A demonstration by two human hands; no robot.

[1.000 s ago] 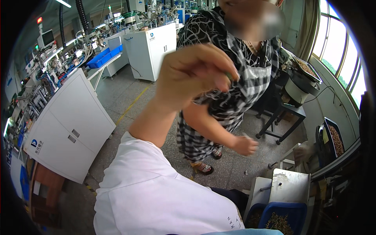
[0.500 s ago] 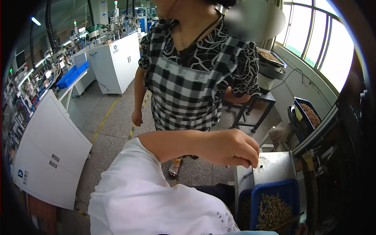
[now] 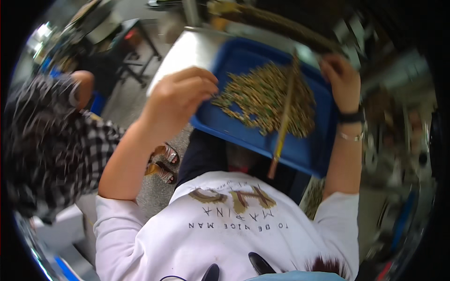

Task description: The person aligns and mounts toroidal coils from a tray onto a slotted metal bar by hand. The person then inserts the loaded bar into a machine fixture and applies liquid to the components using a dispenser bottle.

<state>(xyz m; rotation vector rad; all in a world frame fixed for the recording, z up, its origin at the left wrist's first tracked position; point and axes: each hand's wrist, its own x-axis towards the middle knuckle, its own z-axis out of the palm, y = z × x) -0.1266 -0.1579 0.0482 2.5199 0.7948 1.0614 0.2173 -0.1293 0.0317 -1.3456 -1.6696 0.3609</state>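
Note:
A blue tray (image 3: 243, 129) sits before me, holding a heap of many small brass-coloured pieces (image 3: 267, 93). Across the heap lies a thin yellowish stick (image 3: 283, 119), its near end sticking out over the tray's front rim. My left hand (image 3: 185, 89) is at the tray's left edge, fingers curled in together; anything between them is hidden. By the right rim is my right hand (image 3: 340, 75), its wrist wearing a dark band and a bracelet. Motion smears its fingers, so I cannot make out whether they grip the rim.
A pale metal surface (image 3: 190, 54) extends beyond the tray's far left side. On the left stands another person in a checked apron (image 3: 101, 145), close to my left arm. A dark wheeled stand (image 3: 140, 54) is farther back. Blurred equipment lines the right side.
My view has swung down and to the right, so the other person now appears at the left. My left hand has left the metal plate's edge for the tray. My right hand has come into view.

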